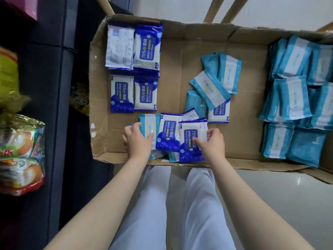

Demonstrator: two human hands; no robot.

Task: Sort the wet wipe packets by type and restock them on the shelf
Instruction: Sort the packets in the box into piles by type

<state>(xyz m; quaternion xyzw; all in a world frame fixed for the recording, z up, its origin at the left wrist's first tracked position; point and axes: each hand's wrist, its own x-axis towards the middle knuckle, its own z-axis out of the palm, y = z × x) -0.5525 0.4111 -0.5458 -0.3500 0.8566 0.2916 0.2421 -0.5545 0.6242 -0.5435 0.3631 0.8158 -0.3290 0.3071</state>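
Note:
A flat cardboard box [182, 69] holds wet wipe packets of two types. Dark blue alcohol wipe packets [146, 49] lie grouped at its far left. Many light blue packets [292, 98] are stacked along its right side. A mixed loose pile [210, 89] lies in the middle. At the near edge my left hand [137, 139] grips a light blue packet [150, 125]. My right hand [211, 144] pinches a dark blue alcohol packet [191, 141] by its right side. Another dark blue packet [167, 132] lies between the two.
A dark shelf unit [54, 87] stands to the left of the box, with bagged snacks [19, 152] on it. My legs in white trousers [180, 210] are below the box. Pale wooden legs [228, 9] show beyond the box's far side.

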